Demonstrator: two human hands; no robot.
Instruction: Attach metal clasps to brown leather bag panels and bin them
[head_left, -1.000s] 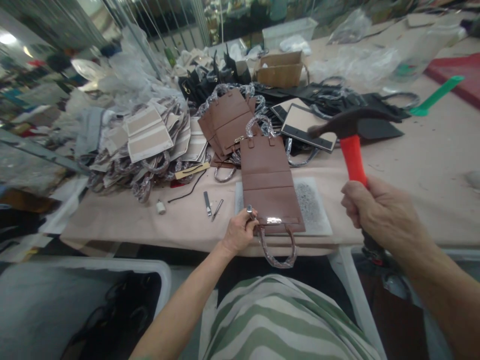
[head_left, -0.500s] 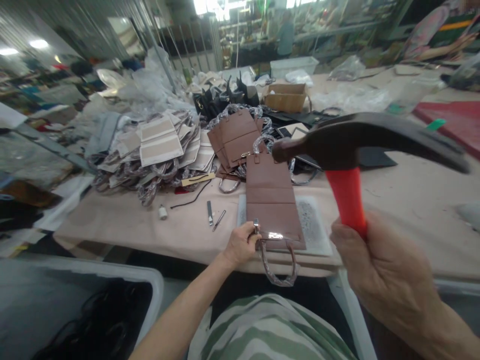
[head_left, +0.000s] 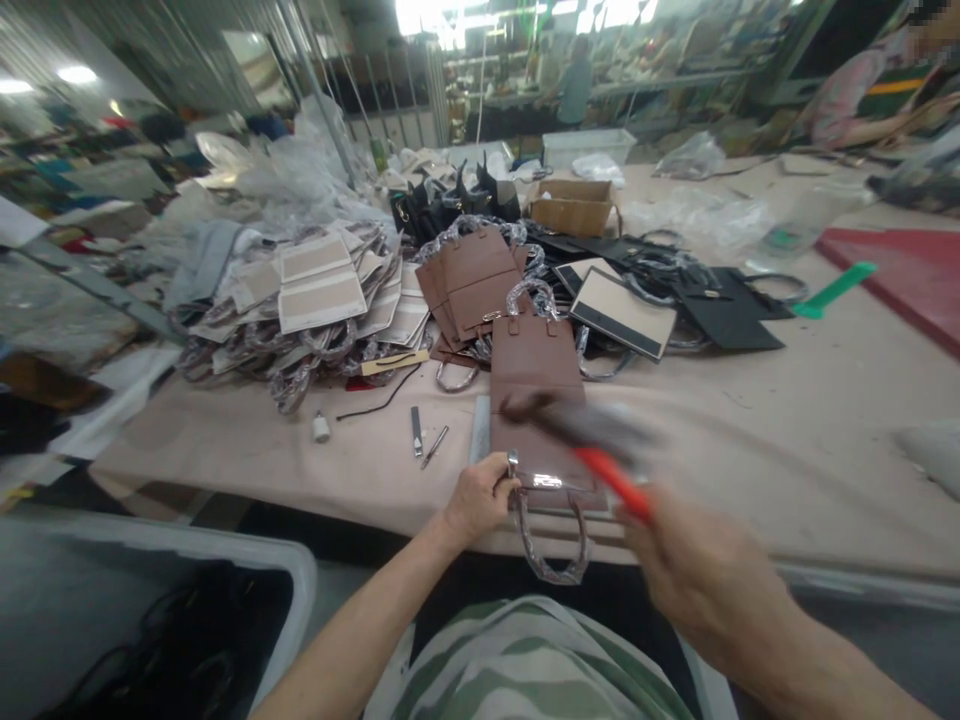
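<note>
My right hand (head_left: 697, 560) is closed round the red handle of a claw hammer (head_left: 555, 420), whose dark head is blurred and hangs over a brown leather bag panel (head_left: 536, 350). My left hand (head_left: 480, 500) pinches a short shiny metal punch (head_left: 512, 463), held upright near the base of the panel's wrapped handle (head_left: 551, 572). That handle hangs over the table's front edge. Beneath the panel lies a pale slab (head_left: 481, 435), mostly covered.
Left of the panel lie a tweezer-like tool (head_left: 417, 432), a thin metal rod (head_left: 434, 447) and a small white bottle (head_left: 321, 427). Beige-backed panels (head_left: 322, 280) pile up behind, with black panels (head_left: 720, 305) to the right. A white bin (head_left: 304, 575) stands front left. Another person (head_left: 862, 95) sits far right.
The hammer has swung down and left from its raised position, towards the punch, and is now smeared by motion. My left hand and the brown panel stay nearly in place.
</note>
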